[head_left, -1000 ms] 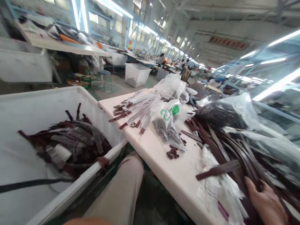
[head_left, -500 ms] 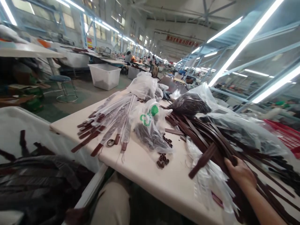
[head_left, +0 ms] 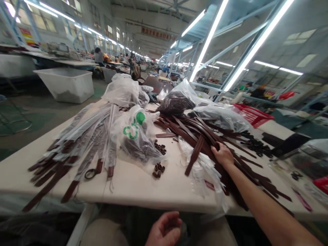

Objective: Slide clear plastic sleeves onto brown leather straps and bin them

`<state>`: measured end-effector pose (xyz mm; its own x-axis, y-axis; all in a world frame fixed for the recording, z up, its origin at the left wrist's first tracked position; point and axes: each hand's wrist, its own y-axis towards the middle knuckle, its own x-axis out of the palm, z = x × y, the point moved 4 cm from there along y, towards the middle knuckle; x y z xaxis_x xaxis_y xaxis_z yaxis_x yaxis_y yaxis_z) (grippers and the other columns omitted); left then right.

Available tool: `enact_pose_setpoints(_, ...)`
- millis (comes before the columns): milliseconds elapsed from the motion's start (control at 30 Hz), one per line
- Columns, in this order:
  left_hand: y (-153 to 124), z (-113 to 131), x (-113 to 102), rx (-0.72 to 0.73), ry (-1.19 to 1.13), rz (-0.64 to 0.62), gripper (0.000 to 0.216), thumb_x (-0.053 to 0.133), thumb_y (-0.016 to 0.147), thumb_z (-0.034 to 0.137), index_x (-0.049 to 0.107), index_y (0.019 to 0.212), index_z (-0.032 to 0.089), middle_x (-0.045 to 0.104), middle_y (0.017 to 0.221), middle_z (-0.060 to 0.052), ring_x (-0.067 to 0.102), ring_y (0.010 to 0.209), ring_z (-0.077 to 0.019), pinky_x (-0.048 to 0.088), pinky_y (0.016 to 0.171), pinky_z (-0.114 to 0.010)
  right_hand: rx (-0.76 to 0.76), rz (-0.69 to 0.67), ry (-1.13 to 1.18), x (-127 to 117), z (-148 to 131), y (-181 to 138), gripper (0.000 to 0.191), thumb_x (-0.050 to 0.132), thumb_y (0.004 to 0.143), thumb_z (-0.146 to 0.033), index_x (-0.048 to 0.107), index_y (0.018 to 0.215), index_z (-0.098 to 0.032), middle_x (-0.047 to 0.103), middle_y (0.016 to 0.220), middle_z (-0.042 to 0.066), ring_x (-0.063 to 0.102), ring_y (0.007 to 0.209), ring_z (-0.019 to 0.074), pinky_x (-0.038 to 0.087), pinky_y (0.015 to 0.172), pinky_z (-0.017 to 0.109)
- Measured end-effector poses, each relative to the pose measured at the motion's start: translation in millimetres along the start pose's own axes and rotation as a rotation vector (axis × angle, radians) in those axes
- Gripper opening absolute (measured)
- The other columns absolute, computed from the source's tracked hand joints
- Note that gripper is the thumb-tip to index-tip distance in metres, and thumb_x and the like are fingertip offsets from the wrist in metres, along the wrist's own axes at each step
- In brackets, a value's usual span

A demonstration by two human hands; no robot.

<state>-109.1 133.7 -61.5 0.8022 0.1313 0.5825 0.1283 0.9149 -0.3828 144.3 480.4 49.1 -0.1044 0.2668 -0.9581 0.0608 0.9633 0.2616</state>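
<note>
Dark brown leather straps (head_left: 196, 131) lie in a long pile on the right half of the table. My right hand (head_left: 223, 155) is closed on some of them, with the fingertips partly hidden. Low in front of the table edge, my left hand (head_left: 165, 229) has loosely curled fingers, the thumb apart, and nothing visible in it. Thin clear plastic sleeves (head_left: 202, 171) lie beside the pile, with one short strap end (head_left: 194, 155) across them. Small brown loops (head_left: 159, 169) sit mid-table by a plastic bag with a green print (head_left: 135, 136).
Straps in clear sleeves (head_left: 84, 136) fan out on the left, with a black-handled ring (head_left: 90, 174) among them. Filled plastic bags (head_left: 176, 99) stand at the back. A red basket (head_left: 252, 115) is at the right. A white bin (head_left: 69, 85) stands on the floor beyond.
The view has swung to the right, so the table contents sit further left. My left hand has come into view at the bottom. My right hand stays on the straps.
</note>
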Motion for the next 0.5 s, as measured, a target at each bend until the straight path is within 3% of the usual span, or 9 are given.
enact_pose_setpoints(267,-5.9,11.0,-7.0,0.06,0.053,0.158,0.072,0.083,0.056,0.062,0.07,0.111,0.017,0.07,0.113,-0.017,0.065,0.107,-0.0304,0.047,0.096,-0.041,0.012,-0.006,0.055,-5.8,-5.3,-3.9,0.055,0.046,0.089,-0.045,0.052,0.133,-0.011,0.06,0.129,0.018,0.058,0.114,0.0305,0.045,0.095,0.041)
enact_pose_setpoints(500,-9.5,29.4,20.0,0.249,0.147,0.149,0.057,0.081,0.064,0.054,0.071,0.107,0.019,0.073,0.107,-0.013,0.067,0.101,-0.0278,0.049,0.096,-0.04,0.036,-0.018,0.094,-14.4,-8.7,-11.2,0.056,0.046,0.089,-0.046,0.052,0.133,-0.012,0.058,0.13,0.018,0.057,0.115,0.0318,0.044,0.094,0.043)
